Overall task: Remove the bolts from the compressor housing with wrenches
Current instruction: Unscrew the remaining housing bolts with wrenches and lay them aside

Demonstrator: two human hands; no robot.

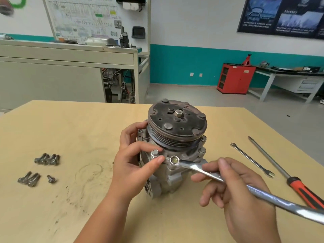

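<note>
My left hand point(133, 165) curls around the compressor housing point(173, 174), which stands pulley-up at the middle of the wooden table point(70, 128). Its thumb and forefinger sit either side of a raised bolt point(154, 153). My right hand point(233, 193) grips the ring wrench point(210, 172) with bent fingers, and the ring is seated over the neighbouring bolt head. Loose bolts point(47, 158) lie well to the left.

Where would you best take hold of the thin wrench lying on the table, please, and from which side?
Probably its bare shank, about midway, pinched from above across its narrow width. The thin wrench lies flat on the table, so only its edges offer purchase; both ends are forked heads. The screwdriver lies apart on its right, leaving finger room.
</note>
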